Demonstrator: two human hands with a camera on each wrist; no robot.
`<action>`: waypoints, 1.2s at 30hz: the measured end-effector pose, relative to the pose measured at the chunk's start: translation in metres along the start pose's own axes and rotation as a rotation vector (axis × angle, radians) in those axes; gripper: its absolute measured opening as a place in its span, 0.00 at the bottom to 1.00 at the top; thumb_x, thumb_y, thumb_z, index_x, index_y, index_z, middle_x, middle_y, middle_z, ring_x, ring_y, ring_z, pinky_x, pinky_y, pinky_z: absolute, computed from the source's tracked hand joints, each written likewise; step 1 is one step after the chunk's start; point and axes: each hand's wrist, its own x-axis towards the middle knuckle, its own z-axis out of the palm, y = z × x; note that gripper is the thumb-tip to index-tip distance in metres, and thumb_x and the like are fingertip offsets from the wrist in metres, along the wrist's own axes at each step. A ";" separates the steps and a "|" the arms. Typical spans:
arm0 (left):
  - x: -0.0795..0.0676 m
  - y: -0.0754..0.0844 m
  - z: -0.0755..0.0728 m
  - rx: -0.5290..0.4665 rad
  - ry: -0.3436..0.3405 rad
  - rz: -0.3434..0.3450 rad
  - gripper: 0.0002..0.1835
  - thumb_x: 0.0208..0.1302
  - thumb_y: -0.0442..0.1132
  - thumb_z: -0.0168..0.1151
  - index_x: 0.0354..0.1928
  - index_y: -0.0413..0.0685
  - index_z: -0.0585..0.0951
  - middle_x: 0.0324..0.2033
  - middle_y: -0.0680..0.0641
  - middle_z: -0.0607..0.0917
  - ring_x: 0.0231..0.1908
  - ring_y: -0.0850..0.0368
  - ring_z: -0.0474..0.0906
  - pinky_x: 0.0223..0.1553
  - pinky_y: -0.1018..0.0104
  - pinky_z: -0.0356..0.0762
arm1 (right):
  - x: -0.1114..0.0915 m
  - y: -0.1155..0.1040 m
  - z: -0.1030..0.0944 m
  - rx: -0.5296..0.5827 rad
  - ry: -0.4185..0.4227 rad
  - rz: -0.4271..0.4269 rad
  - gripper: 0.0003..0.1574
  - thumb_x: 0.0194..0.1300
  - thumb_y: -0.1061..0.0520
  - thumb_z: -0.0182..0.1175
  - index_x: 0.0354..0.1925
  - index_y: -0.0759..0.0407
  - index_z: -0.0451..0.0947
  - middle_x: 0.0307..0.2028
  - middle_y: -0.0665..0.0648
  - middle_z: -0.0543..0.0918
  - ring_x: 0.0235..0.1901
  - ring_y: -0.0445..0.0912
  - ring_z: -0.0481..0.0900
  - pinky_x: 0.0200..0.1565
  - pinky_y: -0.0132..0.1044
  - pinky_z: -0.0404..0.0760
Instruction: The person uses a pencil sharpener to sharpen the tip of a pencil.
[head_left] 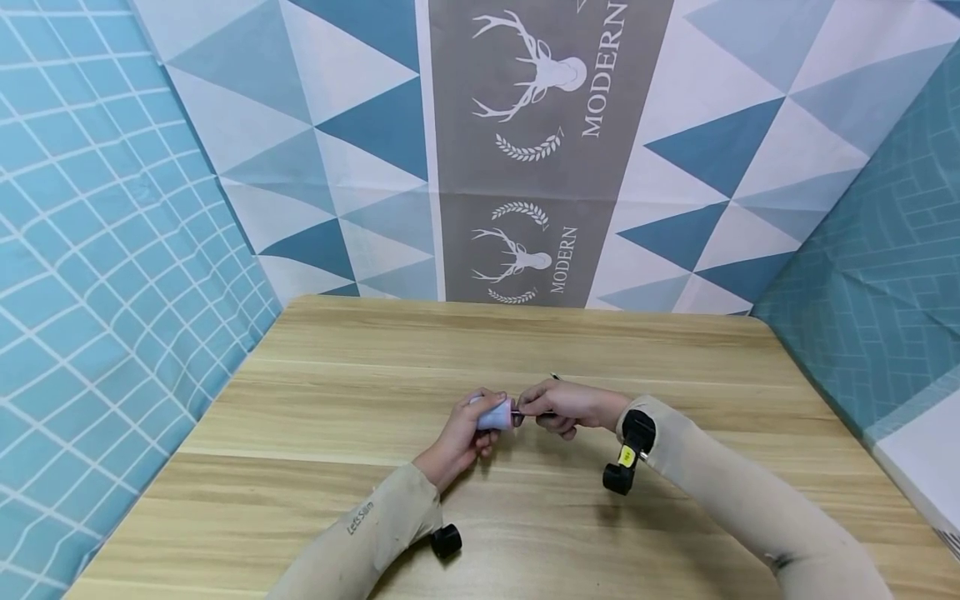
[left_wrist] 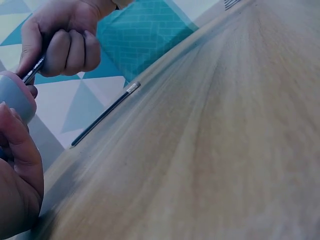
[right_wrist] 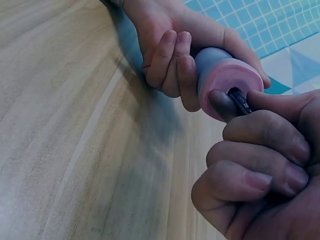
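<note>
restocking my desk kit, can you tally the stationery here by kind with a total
Pencils: 2 (one dark pencil in the right hand, one loose pencil on the table)
Pencil sharpener: 1 (in the left hand)
Total: 3

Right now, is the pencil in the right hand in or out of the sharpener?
Partly in: the held pencil goes into the pink end of the sharpener, which hides its tip.
</note>
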 end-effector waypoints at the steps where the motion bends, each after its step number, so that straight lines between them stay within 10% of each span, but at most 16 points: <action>1: 0.000 0.000 0.000 0.001 0.001 0.000 0.09 0.64 0.46 0.63 0.29 0.53 0.75 0.17 0.51 0.74 0.10 0.65 0.60 0.10 0.72 0.60 | 0.000 0.000 0.000 0.000 0.003 -0.004 0.19 0.77 0.57 0.47 0.45 0.77 0.68 0.14 0.48 0.52 0.13 0.40 0.46 0.19 0.34 0.48; 15: 0.003 0.006 -0.008 -0.027 0.055 0.020 0.08 0.65 0.46 0.59 0.35 0.51 0.73 0.19 0.52 0.75 0.10 0.66 0.59 0.12 0.73 0.59 | -0.020 0.005 -0.023 0.058 0.002 0.001 0.30 0.74 0.56 0.51 0.71 0.61 0.66 0.13 0.46 0.51 0.10 0.37 0.50 0.15 0.30 0.50; 36: 0.002 0.003 -0.007 0.002 0.014 0.003 0.09 0.66 0.47 0.59 0.36 0.52 0.74 0.20 0.52 0.77 0.11 0.65 0.60 0.13 0.73 0.60 | -0.018 0.022 -0.024 -0.033 0.048 -0.117 0.20 0.77 0.55 0.49 0.52 0.73 0.68 0.16 0.49 0.59 0.15 0.41 0.52 0.21 0.37 0.54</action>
